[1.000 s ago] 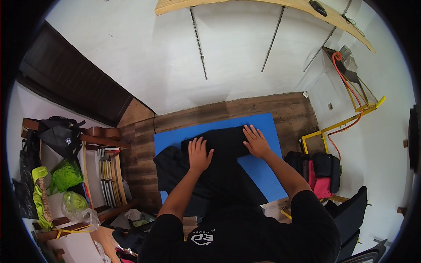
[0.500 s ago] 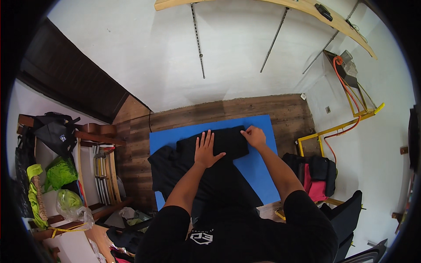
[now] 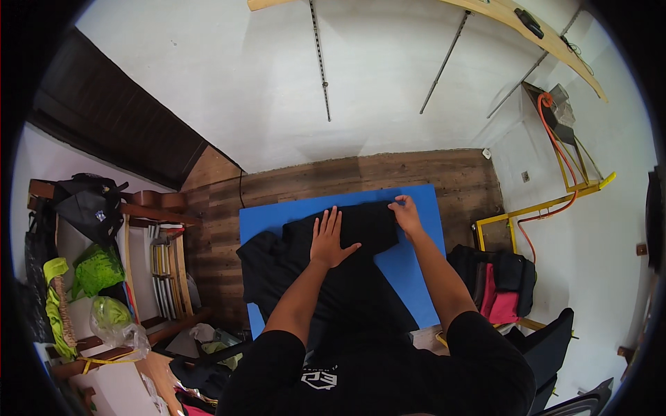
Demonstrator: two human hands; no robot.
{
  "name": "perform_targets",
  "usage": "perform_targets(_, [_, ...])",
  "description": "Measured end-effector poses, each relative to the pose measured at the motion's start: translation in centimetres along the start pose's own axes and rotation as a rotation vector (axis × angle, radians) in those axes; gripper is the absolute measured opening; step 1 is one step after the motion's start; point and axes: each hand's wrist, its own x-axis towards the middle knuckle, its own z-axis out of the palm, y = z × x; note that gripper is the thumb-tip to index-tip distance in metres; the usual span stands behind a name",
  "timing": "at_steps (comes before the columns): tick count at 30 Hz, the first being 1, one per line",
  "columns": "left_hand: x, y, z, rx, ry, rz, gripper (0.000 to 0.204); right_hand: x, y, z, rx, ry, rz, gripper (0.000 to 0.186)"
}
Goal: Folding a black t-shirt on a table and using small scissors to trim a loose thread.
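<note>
A black garment (image 3: pixel 350 284) is spread on a blue board (image 3: pixel 406 270), with a broad flap across its far part. My left hand (image 3: pixel 329 239) lies flat on the flap, fingers spread. My right hand (image 3: pixel 406 213) pinches the flap's far right corner between thumb and index finger, near the board's back edge.
At the left stand a wooden rack (image 3: pixel 159 215) with a black bag (image 3: pixel 87 204), green cloths and plastic bags, and a dark door (image 3: pixel 104 111). At the right are a yellow metal frame (image 3: pixel 510 215) with an orange hose and folded black and pink cloths (image 3: pixel 506 291). A wooden shelf (image 3: pixel 485 10) runs above.
My left hand has moved right along the black cloth from its earlier place. My right hand has gone from lying flat to pinching the corner.
</note>
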Motion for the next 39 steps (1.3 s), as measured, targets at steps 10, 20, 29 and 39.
perform_targets(10, [0.0, -0.7, 0.7, -0.109, 0.080, -0.050, 0.121, 0.1, 0.7, 0.3, 0.008, -0.179, -0.160, 0.039])
perform_targets(20, [-0.2, -1.1, 0.3, -0.072, 0.034, -0.072, 0.126, -3.1, -0.5, -1.1, -0.186, -0.193, -0.183, 0.065])
perform_targets(29, [0.0, -0.9, 0.5, -0.070, 0.052, -0.063, 0.125, -4.9, 0.8, -2.5, -0.267, -0.337, -0.235, 0.050])
perform_targets(39, [-0.5, -0.6, 0.0, -0.061, -0.008, -0.092, 0.128, -4.7, -4.1, 0.3, -0.783, 0.064, -0.652, 0.048])
